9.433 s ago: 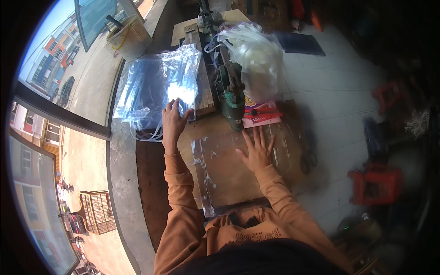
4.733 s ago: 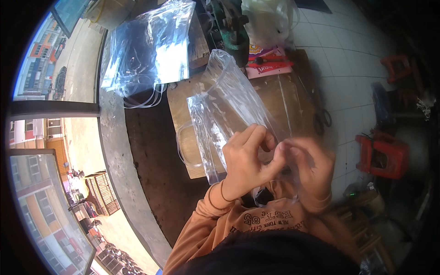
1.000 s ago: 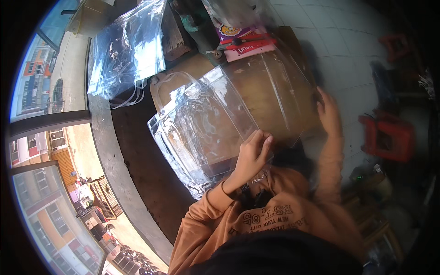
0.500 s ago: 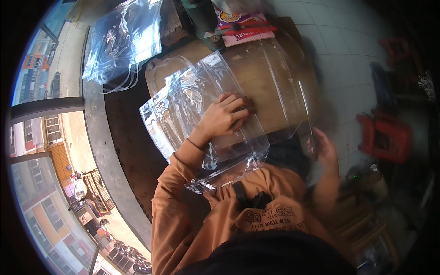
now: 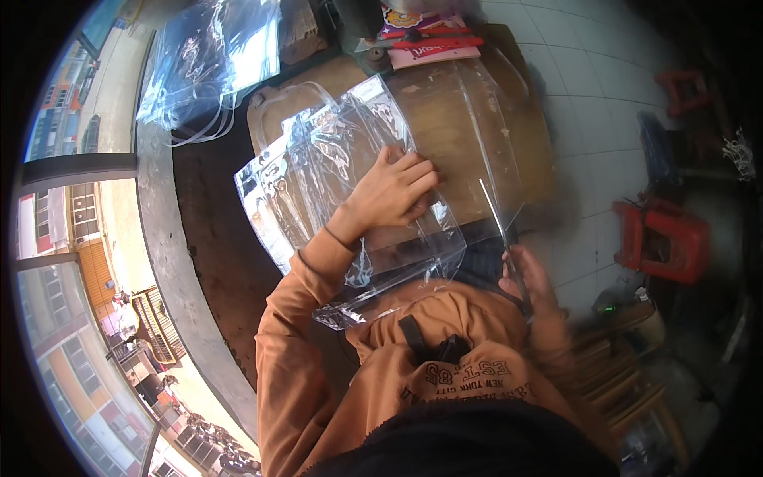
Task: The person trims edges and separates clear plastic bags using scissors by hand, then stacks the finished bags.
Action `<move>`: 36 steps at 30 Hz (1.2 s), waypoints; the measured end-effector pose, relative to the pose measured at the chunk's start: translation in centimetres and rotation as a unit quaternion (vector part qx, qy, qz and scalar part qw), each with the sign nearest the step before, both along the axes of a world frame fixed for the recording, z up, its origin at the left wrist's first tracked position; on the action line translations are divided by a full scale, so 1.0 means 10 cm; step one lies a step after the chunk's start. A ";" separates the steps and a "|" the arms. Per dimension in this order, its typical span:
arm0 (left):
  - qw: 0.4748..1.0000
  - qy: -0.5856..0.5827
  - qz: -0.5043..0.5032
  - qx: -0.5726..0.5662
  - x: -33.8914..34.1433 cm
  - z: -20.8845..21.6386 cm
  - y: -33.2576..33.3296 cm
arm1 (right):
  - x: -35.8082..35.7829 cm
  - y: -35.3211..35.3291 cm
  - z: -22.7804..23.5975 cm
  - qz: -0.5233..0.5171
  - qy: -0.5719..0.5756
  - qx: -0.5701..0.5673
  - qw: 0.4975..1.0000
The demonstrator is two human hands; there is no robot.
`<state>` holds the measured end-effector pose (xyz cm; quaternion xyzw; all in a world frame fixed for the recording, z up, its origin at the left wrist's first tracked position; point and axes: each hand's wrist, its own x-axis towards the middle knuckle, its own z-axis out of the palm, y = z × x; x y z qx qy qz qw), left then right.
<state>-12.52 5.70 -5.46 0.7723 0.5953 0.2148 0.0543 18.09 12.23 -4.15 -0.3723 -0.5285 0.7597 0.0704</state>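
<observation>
A clear plastic bag [image 5: 326, 171] with a loop handle lies over the wooden board and reaches down to my lap. My left hand [image 5: 397, 187] rests on its right part, fingers curled down onto the plastic; their tips are partly hidden. Low at the right, beside the bag's edge, my right hand [image 5: 531, 278] is closed around the dark handle of a long, thin metal blade [image 5: 494, 208]. The blade points up and to the left, close to the clear sheet at the board's right. Whether it is a knife or scissors I cannot tell.
More clear bags [image 5: 214, 56] with loop handles lie stacked at the upper left. Red-handled pliers or cutters [image 5: 437, 38] rest on a pink package [image 5: 433, 56] behind the wooden board [image 5: 445, 111]. A red stool [image 5: 671, 238] stands on the tiled floor at right.
My right hand has moved left and slightly down with the blade, which now tilts more and sits nearer the plastic. The left hand stays on the bag.
</observation>
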 end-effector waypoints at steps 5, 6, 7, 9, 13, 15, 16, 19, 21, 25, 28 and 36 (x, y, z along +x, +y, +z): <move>0.993 -0.115 -0.030 0.007 -0.10 -0.01 0.08 | -0.05 -0.17 -0.11 0.014 -0.030 0.093 0.995; 0.989 -0.146 -0.032 -0.012 -0.11 0.02 0.11 | -0.03 -0.18 -0.11 0.028 -0.022 0.124 0.992; 0.982 -0.181 -0.036 -0.033 -0.10 0.02 0.13 | -0.02 -0.19 -0.12 0.030 -0.018 0.120 0.992; 0.981 -0.179 -0.041 -0.065 -0.09 0.07 0.23 | -0.01 -0.20 -0.14 0.033 -0.010 0.112 0.993; 0.970 -0.217 -0.064 -0.092 0.02 0.05 0.45 | 0.01 -0.15 -0.07 0.012 0.022 -0.069 0.997; 0.959 -0.255 -0.074 -0.103 0.07 0.02 0.54 | 0.07 -0.10 -0.07 0.006 0.047 -0.136 0.990; 0.963 -0.241 -0.064 -0.102 0.10 0.00 0.57 | 0.10 -0.05 -0.07 0.026 0.062 -0.155 0.986; 0.965 -0.218 -0.038 -0.142 0.12 0.02 0.61 | 0.09 0.01 0.00 0.025 0.044 -0.164 0.985; 0.974 -0.202 -0.043 -0.098 0.14 -0.06 0.61 | 0.11 0.05 -0.01 0.037 0.040 -0.166 0.985; 0.978 -0.193 -0.028 -0.069 0.17 -0.11 0.60 | 0.13 0.08 0.01 0.038 0.029 -0.161 0.986; 0.973 -0.210 -0.026 -0.092 0.16 -0.11 0.61 | 0.10 0.10 -0.02 0.053 0.019 -0.114 0.992; 0.968 -0.225 -0.037 -0.108 0.13 -0.08 0.61 | -0.02 0.12 -0.02 0.067 -0.010 -0.061 0.996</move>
